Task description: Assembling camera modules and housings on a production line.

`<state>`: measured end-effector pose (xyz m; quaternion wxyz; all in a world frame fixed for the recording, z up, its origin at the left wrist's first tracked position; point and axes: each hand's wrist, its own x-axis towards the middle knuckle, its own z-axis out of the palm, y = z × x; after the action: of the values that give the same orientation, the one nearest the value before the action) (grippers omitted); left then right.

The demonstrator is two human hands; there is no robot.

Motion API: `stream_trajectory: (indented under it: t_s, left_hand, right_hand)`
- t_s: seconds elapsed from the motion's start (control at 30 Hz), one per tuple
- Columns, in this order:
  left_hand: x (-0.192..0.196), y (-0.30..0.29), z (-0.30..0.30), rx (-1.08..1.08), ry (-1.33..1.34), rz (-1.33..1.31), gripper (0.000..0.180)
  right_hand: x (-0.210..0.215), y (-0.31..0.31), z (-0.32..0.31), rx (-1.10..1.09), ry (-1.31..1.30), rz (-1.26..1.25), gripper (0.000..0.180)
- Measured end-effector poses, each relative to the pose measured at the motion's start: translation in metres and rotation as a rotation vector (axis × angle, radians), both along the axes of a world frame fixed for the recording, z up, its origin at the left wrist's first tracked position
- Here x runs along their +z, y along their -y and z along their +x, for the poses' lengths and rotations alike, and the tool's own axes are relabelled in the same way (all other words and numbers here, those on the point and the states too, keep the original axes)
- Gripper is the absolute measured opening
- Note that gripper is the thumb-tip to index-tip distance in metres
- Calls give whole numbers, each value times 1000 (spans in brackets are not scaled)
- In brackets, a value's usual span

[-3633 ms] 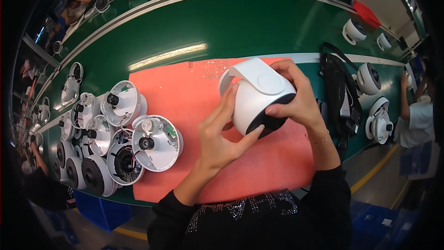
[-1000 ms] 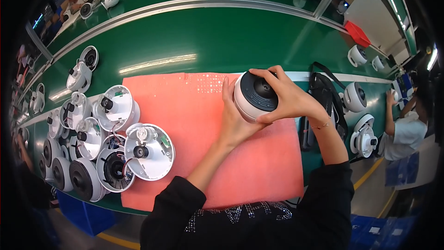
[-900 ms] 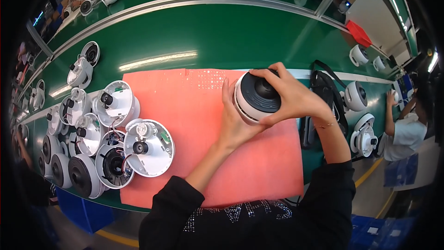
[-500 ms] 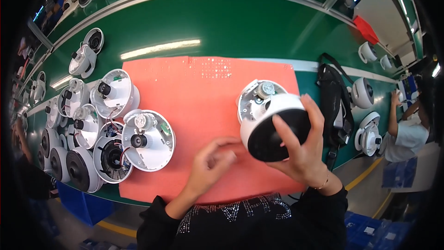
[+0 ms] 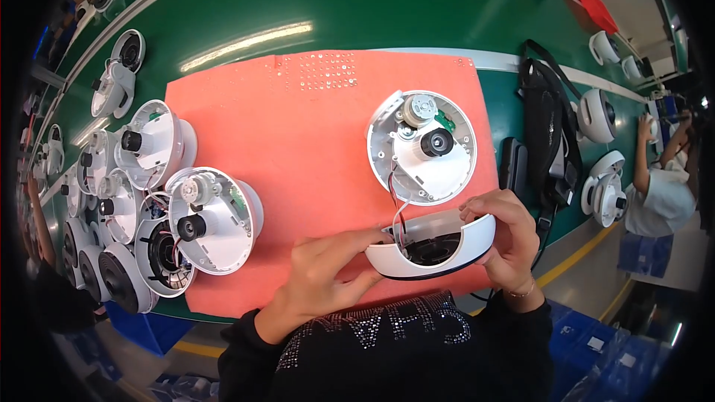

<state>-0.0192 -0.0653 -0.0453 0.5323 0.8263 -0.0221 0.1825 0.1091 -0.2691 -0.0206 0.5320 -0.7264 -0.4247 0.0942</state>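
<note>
Bench (image 5: 387,7): a long green surface is filling the view, curving with the lens, with a strip of light reflecting off it.
Mat (image 5: 298,141): a salmon-pink pad is lying across the bench in front of the person, and the work is happening on its near right part.
Stack at the left (image 5: 149,201): a crowd of round white housings is sitting off the mat's left edge — some are showing motors and black lenses, and the nearest one (image 5: 212,219) is overlapping the mat.
Black strap and pouch (image 5: 547,138): these are lying on the bench just right of the mat.
Units at the right (image 5: 603,156): more white round housings are standing beyond the strap, near another person's sleeve at the picture's edge.
Open base (image 5: 423,147): a round white half is lying face up on the mat, showing a grey motor, a black lens barrel and a green board.
Shell (image 5: 432,246): the matching white dome half with a dark inside is being held just above the mat's near edge, right below the open base.
Wires (image 5: 397,208): thin red and dark leads are running from the base down into the shell, joining the two.
Left hand (image 5: 328,272): its grip is pinching the shell's left rim, with the thumb underneath and the fingers on top.
Right hand (image 5: 506,242): it is cupping the shell's right end — the grip is pressed around the rim.
</note>
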Motion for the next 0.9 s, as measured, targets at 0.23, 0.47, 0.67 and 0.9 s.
stream_trajectory:
  t_s: [0.23, 0.47, 0.67, 0.9]
  left_hand:
    - [6, -2, 6, 11, -8, 105, 40]
    - [17, -6, 7, -83, -106, 40, 55]
    - [20, -6, 8, -96, -87, 99, 59]
    - [22, -4, 11, -46, -61, 160, 61]
  right_hand:
    - [0, -4, 6, 42, -92, 150, 44]
    - [4, -8, 16, 282, -172, 120, 57]
    - [18, -17, 12, 276, -191, 85, 49]
    - [14, -20, 0, 81, -129, 23, 43]
